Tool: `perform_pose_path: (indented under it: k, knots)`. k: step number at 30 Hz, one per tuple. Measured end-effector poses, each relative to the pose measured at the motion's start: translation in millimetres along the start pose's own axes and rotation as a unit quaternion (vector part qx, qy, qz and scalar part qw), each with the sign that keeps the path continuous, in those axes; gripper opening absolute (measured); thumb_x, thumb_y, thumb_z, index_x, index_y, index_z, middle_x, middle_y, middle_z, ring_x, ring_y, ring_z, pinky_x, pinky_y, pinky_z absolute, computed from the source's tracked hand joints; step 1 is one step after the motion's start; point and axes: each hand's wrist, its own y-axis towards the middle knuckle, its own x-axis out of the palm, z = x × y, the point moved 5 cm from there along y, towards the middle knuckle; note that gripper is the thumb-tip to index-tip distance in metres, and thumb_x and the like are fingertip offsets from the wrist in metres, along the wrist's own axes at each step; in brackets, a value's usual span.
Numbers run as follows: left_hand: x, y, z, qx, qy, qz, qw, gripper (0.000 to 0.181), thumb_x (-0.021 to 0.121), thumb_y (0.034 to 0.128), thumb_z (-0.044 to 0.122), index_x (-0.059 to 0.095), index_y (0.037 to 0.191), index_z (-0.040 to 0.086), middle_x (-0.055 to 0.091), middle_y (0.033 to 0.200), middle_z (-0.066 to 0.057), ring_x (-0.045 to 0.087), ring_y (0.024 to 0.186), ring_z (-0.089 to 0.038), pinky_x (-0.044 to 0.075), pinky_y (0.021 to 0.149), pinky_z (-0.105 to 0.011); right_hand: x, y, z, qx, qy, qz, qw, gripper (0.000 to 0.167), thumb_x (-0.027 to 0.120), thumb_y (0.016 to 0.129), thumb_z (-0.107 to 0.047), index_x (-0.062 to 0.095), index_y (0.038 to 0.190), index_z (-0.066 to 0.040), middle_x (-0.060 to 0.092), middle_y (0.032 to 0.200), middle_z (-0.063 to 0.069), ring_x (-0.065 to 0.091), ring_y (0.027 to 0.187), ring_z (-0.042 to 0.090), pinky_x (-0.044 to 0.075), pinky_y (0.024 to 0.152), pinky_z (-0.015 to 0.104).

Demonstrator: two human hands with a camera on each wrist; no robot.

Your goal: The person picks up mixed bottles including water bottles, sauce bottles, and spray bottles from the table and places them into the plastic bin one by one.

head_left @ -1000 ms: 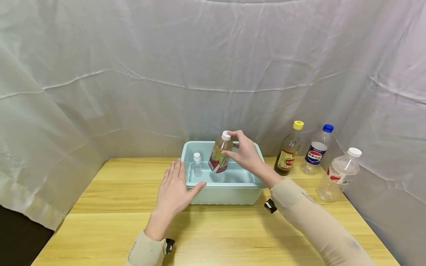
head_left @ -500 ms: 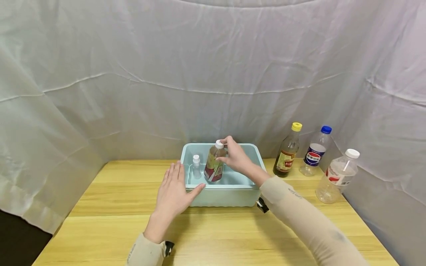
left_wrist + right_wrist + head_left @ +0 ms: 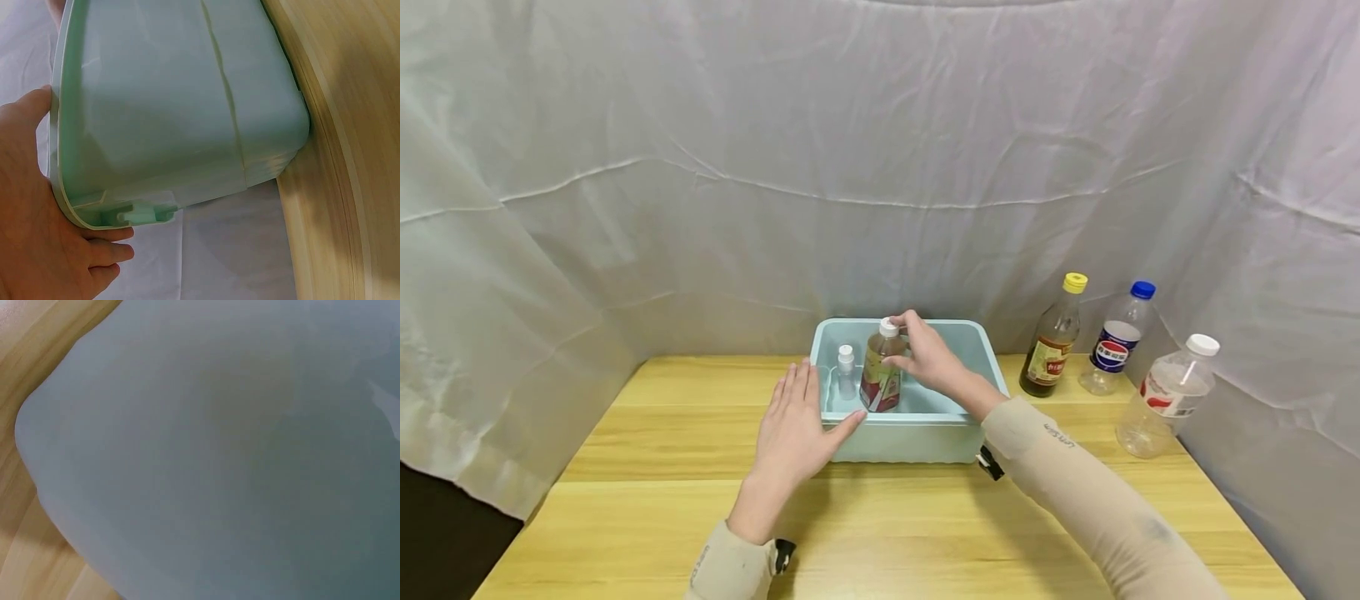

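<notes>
My right hand holds a juice bottle near its neck, thumb on the side and a finger by the white cap. This bottle stands almost upright inside a light blue plastic bin, its base low in the bin. Beside it, to the left, is a small clear bottle with a white cap. My left hand rests on the bin's left front corner, fingers straight and thumb along the front rim. Up close in the right wrist view, the bin's wall hides the right hand.
Right of the bin stand a dark sauce bottle with a yellow cap, a Pepsi bottle with a blue cap, and a clear plastic bottle with a white cap. A grey curtain hangs behind the wooden table.
My right hand has lowered the juice bottle and carried it left, towards the small bottle. Its earlier tilt has gone to nearly upright. The left hand keeps its place on the bin.
</notes>
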Motion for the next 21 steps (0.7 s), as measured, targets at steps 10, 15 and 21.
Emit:
perform_pose_path:
  k: [10,15,21]
  knots:
    - [1.1,0.0,-1.0,0.003,0.003,0.006,1.0000,0.111,0.048,0.0946,0.078,0.030,0.157,-0.012,0.023,0.168,-0.026,0.019,0.157,-0.041,0.017,0.129,-0.051,1.7,-3.4,-3.5,-0.017,-0.029,-0.024,0.9991,0.070,0.079,0.095,-0.027,0.045,0.153,-0.010,0.059,0.146,0.012,0.060,0.130,0.033,0.053,0.106,0.050]
    - [1.3,-0.5,-1.5,0.000,-0.001,0.003,1.0000,0.113,0.047,0.0940,0.079,0.029,0.158,-0.012,0.023,0.168,-0.026,0.019,0.157,-0.041,0.015,0.129,-0.050,1.0,-4.7,-2.5,0.000,-0.038,-0.034,0.9987,0.073,0.075,0.098,-0.034,0.040,0.159,-0.013,0.052,0.156,0.010,0.057,0.135,0.031,0.051,0.108,0.051]
    - [1.4,0.5,-1.7,0.002,0.002,0.004,1.0000,0.112,0.046,0.0945,0.079,0.029,0.158,-0.012,0.023,0.168,-0.027,0.019,0.157,-0.041,0.016,0.129,-0.050,-5.8,-6.5,-4.9,-0.003,-0.020,-0.018,0.9996,0.077,0.074,0.098,-0.034,0.037,0.161,-0.011,0.048,0.159,0.011,0.054,0.138,0.034,0.048,0.111,0.053]
